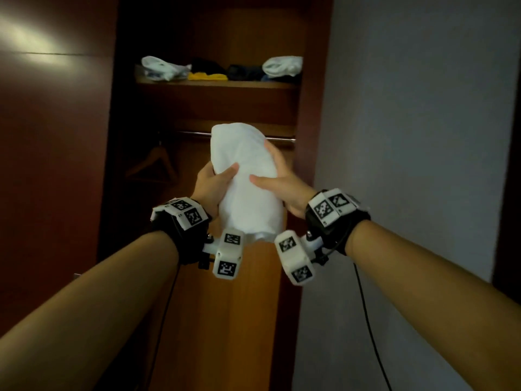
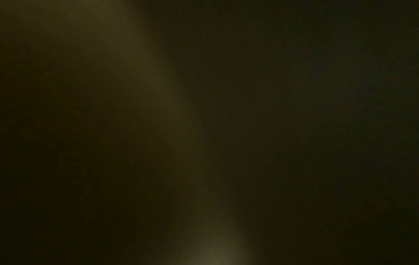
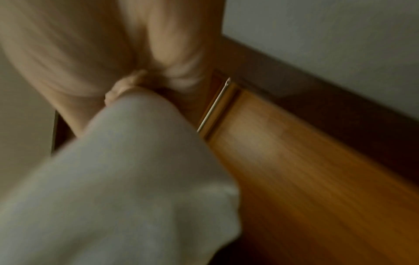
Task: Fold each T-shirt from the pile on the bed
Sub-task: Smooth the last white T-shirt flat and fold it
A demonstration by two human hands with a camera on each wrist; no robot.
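1. We hold a folded white T-shirt (image 1: 248,179) up in front of the open wardrobe (image 1: 214,108), below its shelf (image 1: 214,84) of clothes.
2. Our left hand (image 1: 211,187) and right hand (image 1: 284,184) both clasp the bundle, thumbs on top.
3. It looks soft and light, likely to sag or unfold.
4. We judge that support from beneath on both sides keeps the folds.

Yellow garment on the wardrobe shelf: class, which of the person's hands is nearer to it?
Left. The left hand grips the white folded T-shirt almost straight below the yellow garment; the right hand grips the opposite side, further right.
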